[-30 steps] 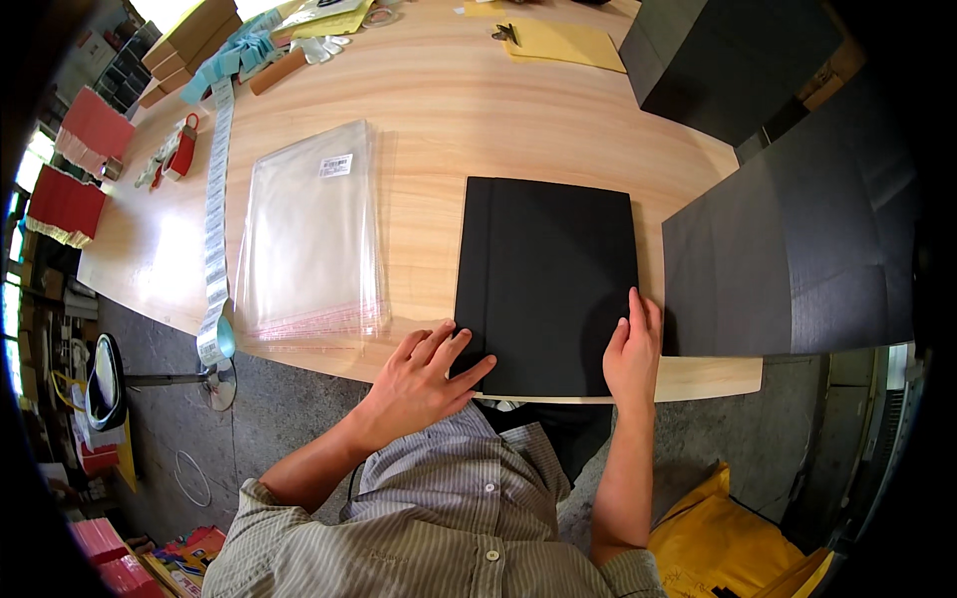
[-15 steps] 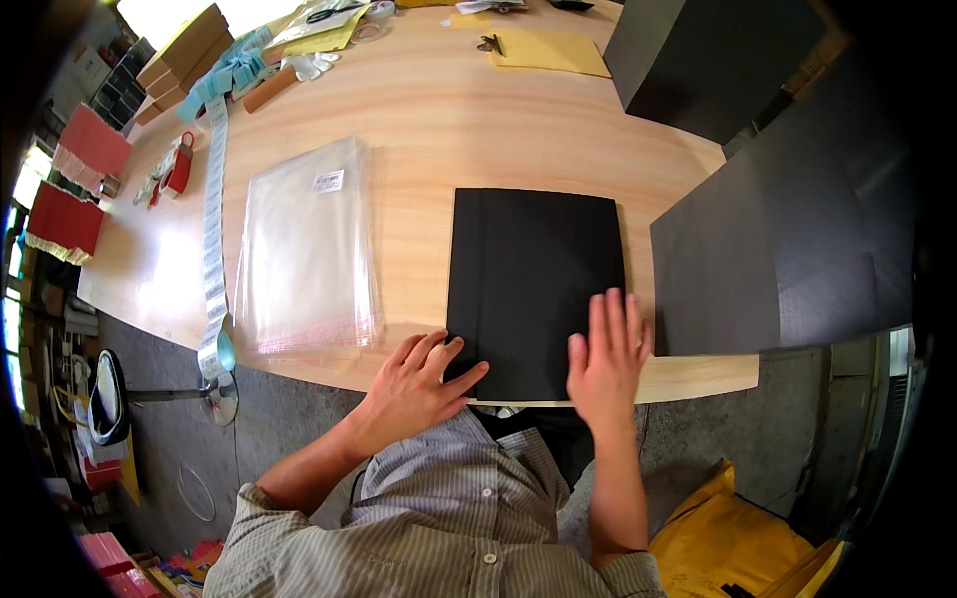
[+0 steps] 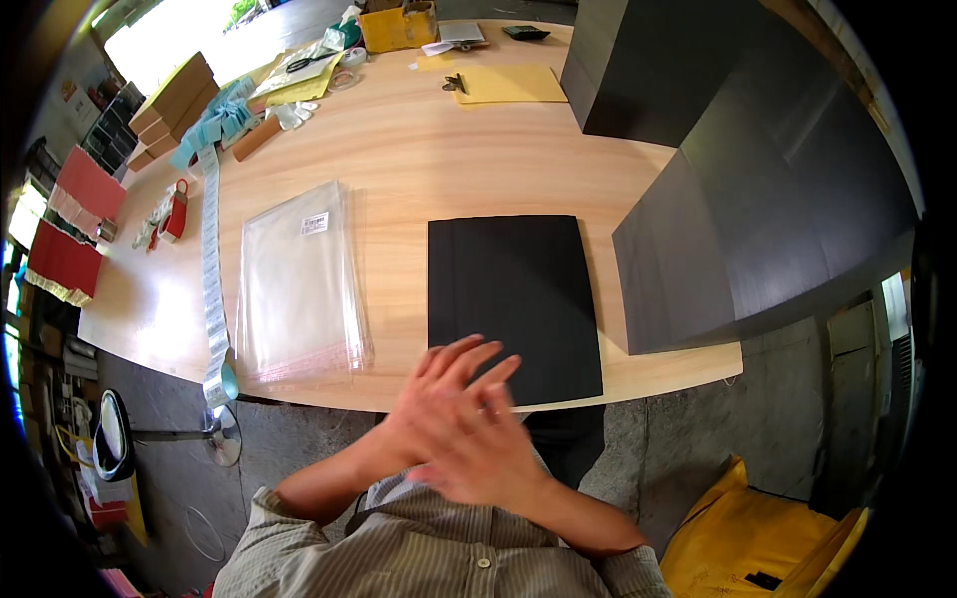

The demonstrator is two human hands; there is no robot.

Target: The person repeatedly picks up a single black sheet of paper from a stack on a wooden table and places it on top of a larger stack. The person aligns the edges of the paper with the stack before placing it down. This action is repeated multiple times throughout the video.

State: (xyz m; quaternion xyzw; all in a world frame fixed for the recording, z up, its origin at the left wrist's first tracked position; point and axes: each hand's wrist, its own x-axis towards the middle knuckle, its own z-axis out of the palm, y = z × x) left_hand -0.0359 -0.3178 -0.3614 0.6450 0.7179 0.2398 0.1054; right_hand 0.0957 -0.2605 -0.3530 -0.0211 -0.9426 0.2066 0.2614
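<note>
A black folder-like sheet lies flat near the table's front edge. Just in front of its lower left part, my two hands are crossed over each other, both without anything in them. My left hand is open, its fingers stretched toward the sheet. Across it lies my right hand, somewhat blurred, with its fingers spread and pointing left. To the left of the black sheet rests a stack of clear plastic sleeves with a small white label.
Tall stacks of black sheets stand along the right side. A yellow clipboard lies farther back. At left are a hanging label strip, a red-handled tool and brown boxes. A yellow bag sits on the floor.
My hands have lifted off the black sheet's edges and come together in front of it, the right one moving left over the left. The view has shifted a little.
</note>
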